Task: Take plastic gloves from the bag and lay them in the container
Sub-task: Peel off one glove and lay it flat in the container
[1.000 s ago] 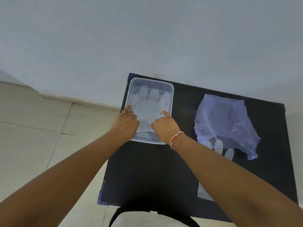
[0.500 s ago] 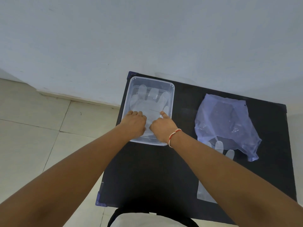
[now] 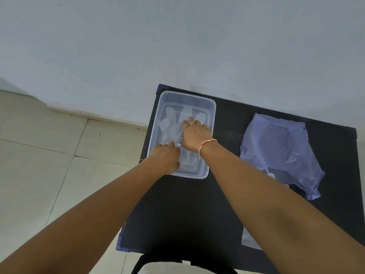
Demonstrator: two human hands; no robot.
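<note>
One glove (image 3: 173, 123) in one container (image 3: 212, 107), under two hands (image 3: 194, 135).

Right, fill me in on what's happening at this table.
A person is packing thin plastic gloves into a clear container on a black table. Both hands are inside it: the right hand presses flat on a glove lying in the bottom, and the left hand rests at the near end. To the right lies the bluish plastic bag, with another glove poking out of its near side, mostly hidden behind the right forearm.
</note>
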